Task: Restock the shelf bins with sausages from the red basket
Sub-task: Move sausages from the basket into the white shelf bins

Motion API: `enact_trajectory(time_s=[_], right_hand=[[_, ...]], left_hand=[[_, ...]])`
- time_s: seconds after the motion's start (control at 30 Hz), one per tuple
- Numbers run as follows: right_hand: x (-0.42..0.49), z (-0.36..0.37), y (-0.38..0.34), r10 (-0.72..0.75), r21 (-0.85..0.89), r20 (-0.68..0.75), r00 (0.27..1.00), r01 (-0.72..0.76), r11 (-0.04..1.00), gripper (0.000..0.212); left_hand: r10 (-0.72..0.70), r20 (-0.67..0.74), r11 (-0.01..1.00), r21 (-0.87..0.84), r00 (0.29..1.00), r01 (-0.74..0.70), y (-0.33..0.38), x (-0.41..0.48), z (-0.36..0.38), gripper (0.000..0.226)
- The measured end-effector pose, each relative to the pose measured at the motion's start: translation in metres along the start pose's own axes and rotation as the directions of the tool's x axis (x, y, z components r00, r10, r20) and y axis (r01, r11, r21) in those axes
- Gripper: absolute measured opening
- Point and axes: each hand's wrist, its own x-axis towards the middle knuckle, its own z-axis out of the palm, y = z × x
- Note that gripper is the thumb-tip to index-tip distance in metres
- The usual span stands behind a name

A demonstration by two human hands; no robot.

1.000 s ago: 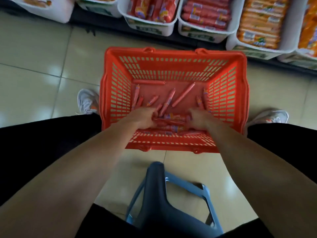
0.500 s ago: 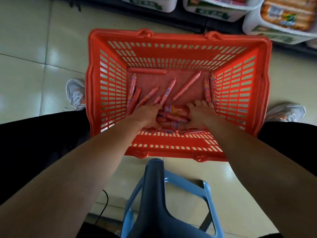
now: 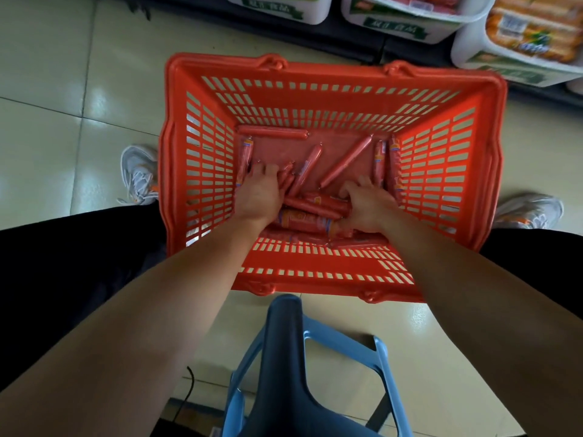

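Observation:
The red basket (image 3: 202, 146) stands on the floor between my feet. Several red sausages lie on its bottom: one (image 3: 273, 133) along the far wall, one (image 3: 345, 165) slanted in the middle, a few upright at the right wall (image 3: 394, 162). A pile of sausages (image 3: 310, 212) lies between my hands near the front wall. My left hand (image 3: 260, 192) reaches over sausages at the left side, fingers spread forward. My right hand (image 3: 366, 208) has its fingers curled onto the pile's right end; what it grips is hidden.
White shelf bins (image 3: 407, 20) with red and orange sausages line the bottom shelf beyond the basket. A blue plastic stool (image 3: 344, 367) stands under me. My white shoes (image 3: 138, 175) flank the basket on the tiled floor.
The view has tilted down and closer to the basket. My left hand moved forward to the left-side sausages. My right hand's fingers curled in over the pile.

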Motion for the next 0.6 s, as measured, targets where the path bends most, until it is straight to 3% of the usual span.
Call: enact_trajectory(time_s=[0.13, 0.23, 0.3, 0.47, 0.6], right_hand=[[0.001, -0.017, 0.000, 0.047, 0.020, -0.273, 0.961, -0.043, 0.999, 0.051], [0.002, -0.020, 0.004, 0.101, 0.066, -0.206, 0.973, -0.089, 0.994, 0.041], [0.000, -0.013, 0.006, 0.081, 0.045, -0.074, 0.994, -0.077, 0.996, 0.051], [0.000, 0.008, 0.011, 0.111, 0.057, 0.134, 0.985, -0.119, 0.991, 0.084], [0.000, 0.009, 0.008, 0.123, -0.067, 0.168, 0.978, -0.113, 0.991, 0.098]], left_hand=[[0.023, -0.067, 0.999, -0.026, 0.997, -0.025, 0.006, 0.001, -0.012, 0.045], [0.074, 0.165, 0.997, -0.038, 0.983, -0.069, 0.011, -0.003, -0.009, 0.028], [0.110, 0.262, 0.994, -0.015, 0.959, -0.110, 0.013, -0.007, -0.001, 0.031], [0.225, 0.342, 0.961, 0.074, 0.912, -0.265, 0.015, -0.011, 0.010, 0.056], [0.225, 0.405, 0.937, 0.160, 0.886, -0.311, 0.020, -0.014, 0.018, 0.073]])
